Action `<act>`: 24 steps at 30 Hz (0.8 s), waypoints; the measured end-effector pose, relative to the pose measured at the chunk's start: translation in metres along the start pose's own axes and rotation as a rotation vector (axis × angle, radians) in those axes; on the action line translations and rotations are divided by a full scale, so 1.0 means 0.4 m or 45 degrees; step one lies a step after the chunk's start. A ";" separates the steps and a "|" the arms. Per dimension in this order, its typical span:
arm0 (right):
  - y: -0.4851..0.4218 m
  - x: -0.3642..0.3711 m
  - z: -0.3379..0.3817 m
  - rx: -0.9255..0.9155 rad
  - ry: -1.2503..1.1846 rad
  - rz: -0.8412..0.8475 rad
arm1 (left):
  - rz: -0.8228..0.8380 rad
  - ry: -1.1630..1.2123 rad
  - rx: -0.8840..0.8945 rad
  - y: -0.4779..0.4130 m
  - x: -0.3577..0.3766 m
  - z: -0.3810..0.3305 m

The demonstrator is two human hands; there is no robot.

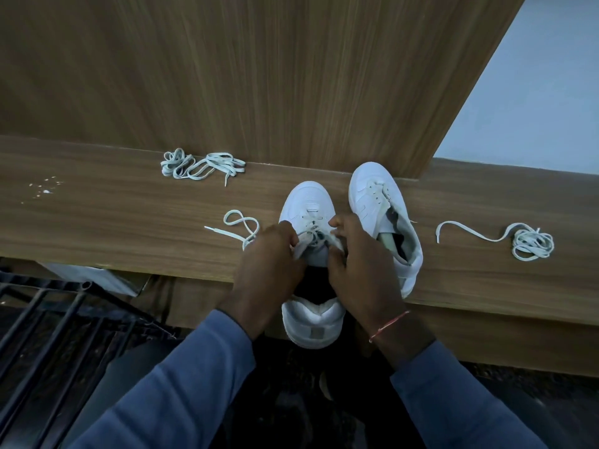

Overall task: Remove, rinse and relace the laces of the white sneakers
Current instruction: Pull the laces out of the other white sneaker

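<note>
My left hand (269, 254) pinches the lace (240, 225) and my right hand (356, 254) grips the near white sneaker (308, 199) by its eyelets. The shoe points away from me, its heel hanging off the wooden shelf (97, 205). The lace's loose end lies to the left, closest to my left hand. The other sneaker (372, 196) sits just right. A far lace bundle (201, 166) waits beyond.

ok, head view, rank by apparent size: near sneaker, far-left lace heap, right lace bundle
1. near sneaker: largest, though also closest to the camera.
2-3. far-left lace heap and right lace bundle: unranked; the heap's tangle looks wider, but the bundle's trailing end gives similar spread.
</note>
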State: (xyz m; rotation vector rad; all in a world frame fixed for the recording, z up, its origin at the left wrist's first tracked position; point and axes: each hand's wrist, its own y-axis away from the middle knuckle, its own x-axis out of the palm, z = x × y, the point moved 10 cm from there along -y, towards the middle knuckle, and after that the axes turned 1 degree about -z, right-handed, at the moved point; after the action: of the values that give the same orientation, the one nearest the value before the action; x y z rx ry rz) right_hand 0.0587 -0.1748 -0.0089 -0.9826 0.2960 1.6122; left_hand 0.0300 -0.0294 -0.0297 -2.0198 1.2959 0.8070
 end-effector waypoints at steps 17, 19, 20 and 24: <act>-0.020 0.057 0.025 -0.021 0.171 0.046 | -0.050 0.222 0.033 -0.022 -0.020 0.015; -0.021 0.070 0.029 -0.028 0.174 0.080 | -0.074 0.231 0.053 -0.021 -0.027 0.011; -0.023 0.077 0.029 -0.039 0.147 0.107 | -0.082 0.233 0.056 -0.020 -0.028 0.012; -0.037 0.067 0.006 0.062 -0.225 0.209 | -0.124 0.216 0.002 -0.022 -0.030 0.021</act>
State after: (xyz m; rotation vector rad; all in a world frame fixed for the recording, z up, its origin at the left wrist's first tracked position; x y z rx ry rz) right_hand 0.0715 -0.1505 -0.0222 -0.7888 0.2989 1.8197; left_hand 0.0325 -0.0134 -0.0244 -2.1704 1.2773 0.6006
